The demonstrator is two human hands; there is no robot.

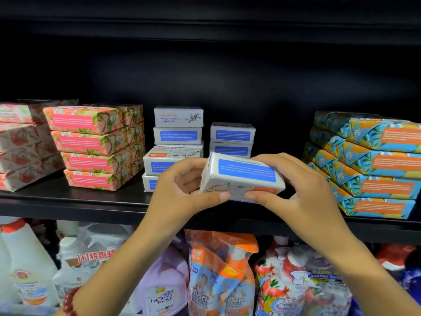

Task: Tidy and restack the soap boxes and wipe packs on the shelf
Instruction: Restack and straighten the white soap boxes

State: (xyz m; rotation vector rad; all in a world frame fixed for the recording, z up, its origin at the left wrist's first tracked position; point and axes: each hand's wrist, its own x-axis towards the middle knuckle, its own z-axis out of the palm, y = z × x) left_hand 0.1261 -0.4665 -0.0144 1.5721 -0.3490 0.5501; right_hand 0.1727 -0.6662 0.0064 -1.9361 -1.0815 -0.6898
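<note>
Room shows at the black metal shelf's [68, 201] front lip and in dark space above the stacks. White cardboard soap box with a blue label [243, 173] sits tilted before the white box stacks [177, 135], clamped between left hand [182, 188] and right hand [293, 190], thumbs beneath, between pink floral packs [91, 144] and blue-orange packs [376, 163].

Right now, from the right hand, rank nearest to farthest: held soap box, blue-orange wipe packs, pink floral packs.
1. Held soap box, in the right hand itself.
2. Blue-orange wipe packs, stacked just right.
3. Pink floral packs, far left.
</note>
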